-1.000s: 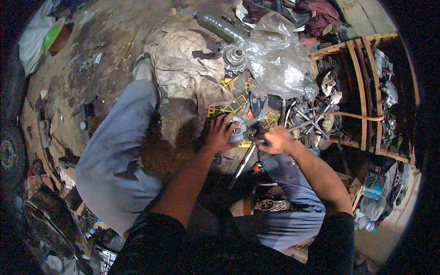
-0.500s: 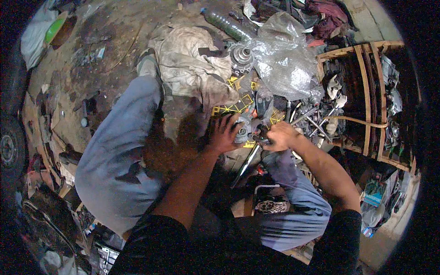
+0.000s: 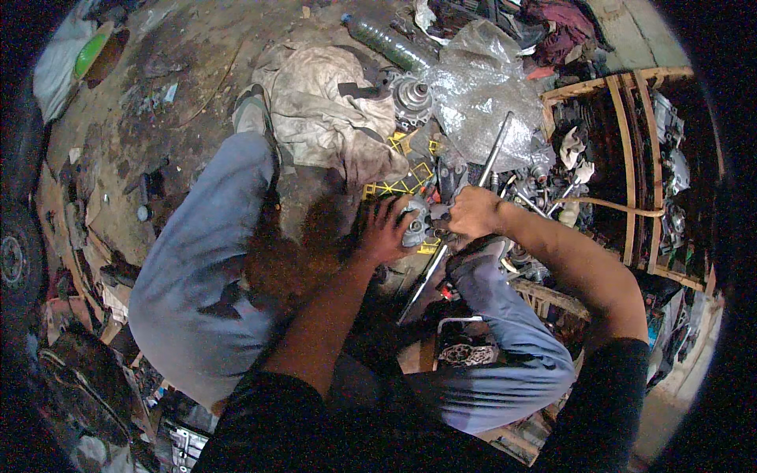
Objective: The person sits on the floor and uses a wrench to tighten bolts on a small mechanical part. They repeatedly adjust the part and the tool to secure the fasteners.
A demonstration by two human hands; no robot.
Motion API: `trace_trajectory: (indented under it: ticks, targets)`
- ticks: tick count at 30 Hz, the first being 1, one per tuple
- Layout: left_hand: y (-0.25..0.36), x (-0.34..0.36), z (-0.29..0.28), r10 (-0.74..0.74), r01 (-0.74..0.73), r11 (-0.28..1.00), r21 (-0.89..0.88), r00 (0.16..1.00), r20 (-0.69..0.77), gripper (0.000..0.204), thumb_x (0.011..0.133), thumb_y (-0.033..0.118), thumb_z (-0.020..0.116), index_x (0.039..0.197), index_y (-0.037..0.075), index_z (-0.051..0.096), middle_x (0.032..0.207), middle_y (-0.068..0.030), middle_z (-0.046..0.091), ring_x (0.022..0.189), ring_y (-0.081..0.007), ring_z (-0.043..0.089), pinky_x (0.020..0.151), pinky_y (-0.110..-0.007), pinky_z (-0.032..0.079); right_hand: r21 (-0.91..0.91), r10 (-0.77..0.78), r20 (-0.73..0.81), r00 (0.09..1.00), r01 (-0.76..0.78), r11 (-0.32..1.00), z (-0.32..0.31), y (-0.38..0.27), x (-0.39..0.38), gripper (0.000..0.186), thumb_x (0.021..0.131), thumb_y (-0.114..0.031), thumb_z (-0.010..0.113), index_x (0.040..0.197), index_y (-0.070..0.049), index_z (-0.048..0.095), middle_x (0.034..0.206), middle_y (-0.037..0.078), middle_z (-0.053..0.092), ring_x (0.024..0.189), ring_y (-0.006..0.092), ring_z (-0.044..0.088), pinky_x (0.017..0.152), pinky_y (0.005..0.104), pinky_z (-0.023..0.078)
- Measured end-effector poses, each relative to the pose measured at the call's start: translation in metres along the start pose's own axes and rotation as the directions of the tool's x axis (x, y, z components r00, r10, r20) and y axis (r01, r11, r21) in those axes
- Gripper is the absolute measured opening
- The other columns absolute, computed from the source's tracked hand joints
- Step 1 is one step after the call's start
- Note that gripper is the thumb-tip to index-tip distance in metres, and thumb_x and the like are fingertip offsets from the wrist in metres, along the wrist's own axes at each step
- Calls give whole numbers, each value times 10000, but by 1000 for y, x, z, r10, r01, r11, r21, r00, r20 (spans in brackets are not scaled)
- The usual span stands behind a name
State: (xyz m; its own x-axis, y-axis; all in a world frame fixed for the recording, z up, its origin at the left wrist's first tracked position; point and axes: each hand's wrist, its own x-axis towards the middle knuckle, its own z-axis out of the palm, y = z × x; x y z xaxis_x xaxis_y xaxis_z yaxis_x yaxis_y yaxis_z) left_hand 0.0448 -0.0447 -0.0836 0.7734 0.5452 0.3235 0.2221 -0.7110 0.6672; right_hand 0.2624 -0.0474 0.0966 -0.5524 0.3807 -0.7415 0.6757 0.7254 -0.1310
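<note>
Grey metal part [image 3: 415,229] sits low in front of the person, between the two hands, much where it was half a second ago. What differs is the long metal bar [image 3: 497,148] at the right hand [image 3: 473,213]: earlier it pointed off to the right, and now it stands out steeply toward the clear plastic sheet [image 3: 485,94], the right elbow pushed farther outward. The right grip is closed in a fist around the bar's near end, with the part just to its left. The left hand [image 3: 385,232] keeps its fingers spread against the part's left side, not wrapped around it. A slimmer rod [image 3: 422,284] slants below, toward the person.
</note>
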Motion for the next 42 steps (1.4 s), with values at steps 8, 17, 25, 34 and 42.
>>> trace_trajectory:
  ticks: [8, 17, 25, 34, 42]
  targets:
    - [-2, -4, 2, -2, 1, 999, -51, 1000, -8, 768, 657, 481, 777, 1304, 167, 505, 1514, -106, 302, 1321, -421, 326, 1007, -653, 310, 7, -121, 12, 993, 120, 993, 10, 6, 10, 226, 713, -378, 659, 713, -153, 676, 721, 59, 690, 739, 301, 703, 614, 440, 555]
    - [0, -2, -1, -5, 5, 998, -62, 1000, -9, 777, 653, 495, 783, 1314, 169, 536, 1521, -100, 299, 1330, -407, 318, 1028, -649, 288, 227, 95, 35, 995, -101, 969, 26, -6, 0, 615, 778, -679, 588, 797, -72, 691, 774, 160, 690, 763, 389, 681, 691, 507, 540]
    - [-3, -4, 4, -48, 50, 997, -57, 998, 34, 786, 628, 504, 797, 1298, 169, 557, 1499, -107, 324, 1329, -386, 318, 1032, -628, 290, 478, 467, 152, 871, -478, 737, 22, -49, -8, 662, 854, -651, 506, 927, -21, 695, 775, 229, 666, 787, 404, 676, 768, 500, 543]
    - [-3, -3, 4, -18, 19, 999, -26, 998, 52, 829, 628, 521, 787, 1334, 188, 506, 1490, -112, 318, 1320, -400, 324, 1029, -635, 288, 755, 667, 86, 740, -485, 441, 54, -80, 2, 515, 862, -463, 603, 1284, -170, 579, 912, 237, 668, 859, 426, 644, 779, 503, 513]
    - [-4, -6, 6, -69, 65, 997, 34, 991, 119, 904, 594, 542, 797, 1373, 221, 470, 1481, -110, 313, 1336, -422, 295, 1031, -646, 287, 812, 773, -15, 635, -442, 380, 41, -92, 4, 451, 897, -450, 588, 1235, -154, 615, 968, 217, 678, 918, 413, 643, 799, 485, 510]
